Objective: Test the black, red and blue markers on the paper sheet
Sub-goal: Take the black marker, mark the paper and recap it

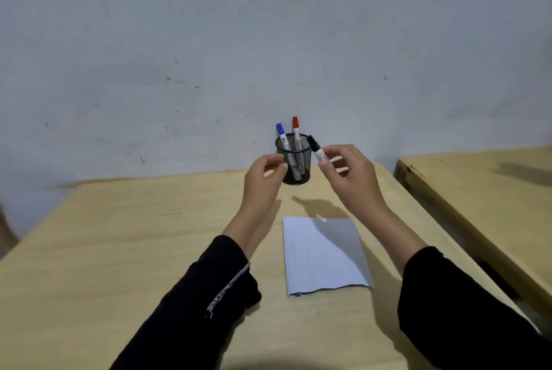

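**Black marker in hand, paper still blank**

While the blue marker (280, 131) and red marker (295, 127) stand caps-up in the black mesh cup (294, 160) at the back of the surface (149, 235), your right hand (349, 178) holds the black marker (317, 149) pinched at its white barrel between thumb and fingertips, the black cap pointing up and toward the cup — cap on, as far as the view shows. Your left hand (263, 178) hovers just in front of the cup with fingers loosely curled and thumb and forefinger close together, holding nothing visible; whether it touches the cup cannot be told. The paper sheet (322, 256) lies flat on the surface between your forearms, nearer you than the cup, partly under your arm's shadow, and no mark shows on it. Judging from this, the task has barely begun — one marker is out of the cup, none appears tested, and uncapping the black one and drawing on the sheet look to be what is left first, with red and blue to follow.
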Action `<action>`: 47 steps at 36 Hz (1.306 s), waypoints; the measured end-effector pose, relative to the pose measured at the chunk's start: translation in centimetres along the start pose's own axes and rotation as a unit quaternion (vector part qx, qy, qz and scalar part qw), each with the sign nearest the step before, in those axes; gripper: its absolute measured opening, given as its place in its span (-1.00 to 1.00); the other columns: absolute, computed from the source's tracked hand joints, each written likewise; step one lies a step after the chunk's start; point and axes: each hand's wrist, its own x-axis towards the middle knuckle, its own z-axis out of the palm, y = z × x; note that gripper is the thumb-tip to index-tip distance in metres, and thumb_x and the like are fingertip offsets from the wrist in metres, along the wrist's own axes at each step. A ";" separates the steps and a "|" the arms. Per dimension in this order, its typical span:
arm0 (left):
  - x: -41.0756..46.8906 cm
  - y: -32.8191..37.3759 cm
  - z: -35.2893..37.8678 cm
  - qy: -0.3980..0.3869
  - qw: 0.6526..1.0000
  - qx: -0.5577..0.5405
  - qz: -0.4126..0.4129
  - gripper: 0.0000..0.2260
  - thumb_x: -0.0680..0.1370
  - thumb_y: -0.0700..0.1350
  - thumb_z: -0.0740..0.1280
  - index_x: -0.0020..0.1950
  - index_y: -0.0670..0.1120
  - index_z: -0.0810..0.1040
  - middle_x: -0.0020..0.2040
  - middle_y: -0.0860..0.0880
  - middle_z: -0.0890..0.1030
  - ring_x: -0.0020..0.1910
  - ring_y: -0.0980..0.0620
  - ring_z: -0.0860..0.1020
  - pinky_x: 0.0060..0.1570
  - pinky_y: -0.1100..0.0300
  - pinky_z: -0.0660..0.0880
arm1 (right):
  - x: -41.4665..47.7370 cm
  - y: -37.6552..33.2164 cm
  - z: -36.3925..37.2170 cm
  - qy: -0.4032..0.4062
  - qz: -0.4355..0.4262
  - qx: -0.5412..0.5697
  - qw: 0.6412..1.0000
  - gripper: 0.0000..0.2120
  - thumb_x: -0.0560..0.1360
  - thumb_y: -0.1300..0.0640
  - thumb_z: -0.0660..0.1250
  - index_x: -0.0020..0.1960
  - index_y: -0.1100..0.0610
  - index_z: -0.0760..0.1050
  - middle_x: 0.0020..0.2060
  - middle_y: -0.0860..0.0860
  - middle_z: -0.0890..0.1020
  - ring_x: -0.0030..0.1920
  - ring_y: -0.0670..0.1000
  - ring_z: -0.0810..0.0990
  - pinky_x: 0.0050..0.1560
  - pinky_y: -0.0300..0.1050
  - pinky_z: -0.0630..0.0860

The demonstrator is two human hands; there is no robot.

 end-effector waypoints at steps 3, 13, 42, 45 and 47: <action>-2.0 1.5 -0.1 -0.040 0.999 -0.001 0.022 -0.89 0.55 -0.15 0.30 0.04 -0.06 0.58 0.00 -0.01 0.64 0.02 0.09 0.57 0.01 0.38 0.47 | -1.8 0.3 -0.6 -0.040 0.008 -0.010 0.999 -0.87 0.49 0.19 0.34 0.02 0.09 0.60 -0.09 0.01 0.57 -0.22 -0.31 0.50 -0.23 -0.49 0.39; -5.3 1.5 -0.9 -0.135 0.991 0.000 0.005 -0.92 0.51 -0.21 0.37 -0.05 -0.06 0.60 -0.19 -0.05 0.62 -0.21 0.02 0.65 0.04 0.11 0.58 | -4.4 -0.1 -2.2 -0.184 0.009 -0.046 0.982 -0.85 0.50 0.19 0.33 0.02 0.01 0.60 -0.14 -0.14 0.52 -0.20 -0.33 0.48 -0.15 -0.51 0.36; -6.7 1.1 -0.9 -0.105 0.976 -0.174 -0.083 -0.92 0.50 -0.27 0.35 -0.04 -0.22 0.61 -0.32 0.00 0.67 -0.27 0.15 0.64 -0.12 0.36 0.57 | -5.7 -0.6 1.6 -0.008 0.268 0.462 0.846 -0.96 0.50 0.26 0.32 -0.13 0.21 0.54 -0.39 -0.04 0.63 -0.36 -0.15 0.60 -0.26 -0.40 0.54; -6.5 0.8 -1.4 -0.105 0.975 -0.165 -0.104 -0.94 0.49 -0.27 0.37 -0.07 -0.19 0.63 -0.33 0.00 0.68 -0.26 0.13 0.65 -0.07 0.33 0.59 | -5.7 -0.3 1.8 -0.016 0.258 0.439 0.860 -0.97 0.48 0.29 0.33 -0.12 0.21 0.54 -0.37 -0.03 0.61 -0.38 -0.16 0.56 -0.28 -0.41 0.52; -6.4 0.5 -1.7 -0.109 0.975 -0.160 -0.114 -0.94 0.49 -0.27 0.37 -0.08 -0.20 0.62 -0.33 0.00 0.68 -0.26 0.13 0.65 -0.05 0.32 0.59 | -5.7 -0.2 2.0 -0.029 0.244 0.421 0.873 -0.96 0.47 0.30 0.33 -0.13 0.21 0.55 -0.38 -0.05 0.63 -0.37 -0.17 0.55 -0.26 -0.40 0.52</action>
